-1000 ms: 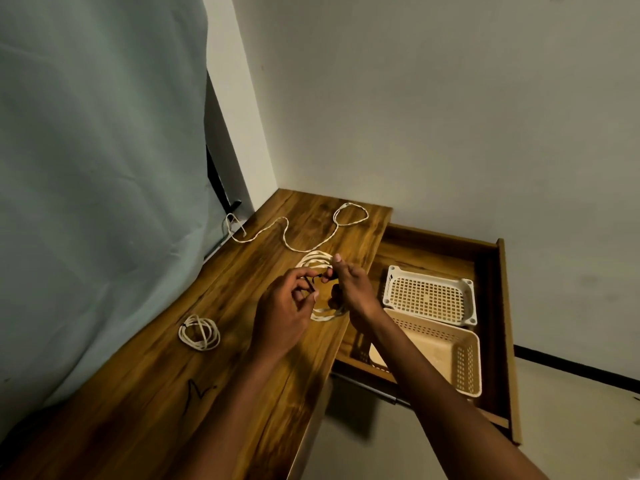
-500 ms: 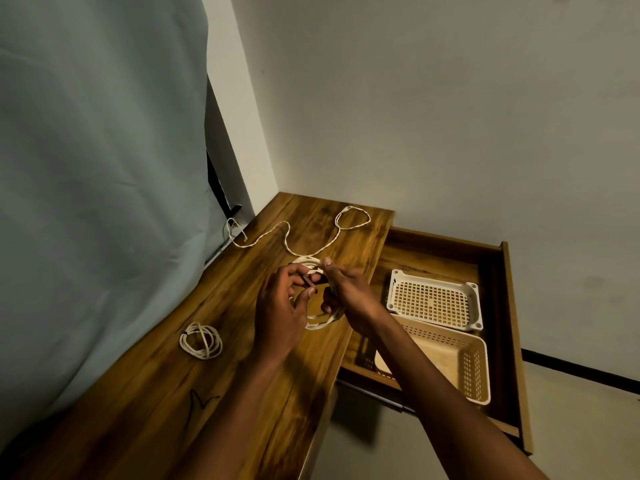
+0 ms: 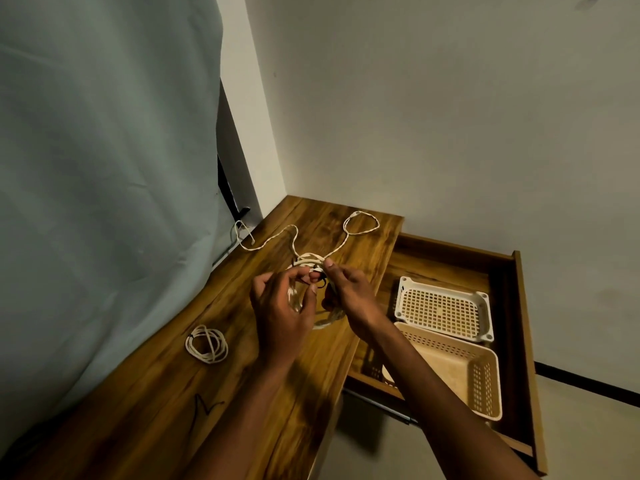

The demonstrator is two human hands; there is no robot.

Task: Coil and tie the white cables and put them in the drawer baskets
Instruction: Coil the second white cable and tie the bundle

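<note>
A coiled white cable (image 3: 309,263) is held just above the wooden desk (image 3: 166,403), between both hands. My left hand (image 3: 282,311) grips the coil's left side with curled fingers. My right hand (image 3: 349,294) pinches a thin black tie (image 3: 322,282) at the coil's top. A loose white cable (image 3: 360,226) snakes across the far desk. A second, tied coil (image 3: 206,344) lies on the desk to the left. Two plastic baskets sit in the open drawer (image 3: 519,341): a white one (image 3: 445,313) and a cream one (image 3: 460,372).
A grey curtain (image 3: 104,168) hangs along the desk's left edge. A spare black tie (image 3: 204,407) lies on the near desk. The open drawer juts out to the right of the desk, with floor below it.
The hands have stayed over the coil while the fingers work the black tie at its top. The view has shifted a little.
</note>
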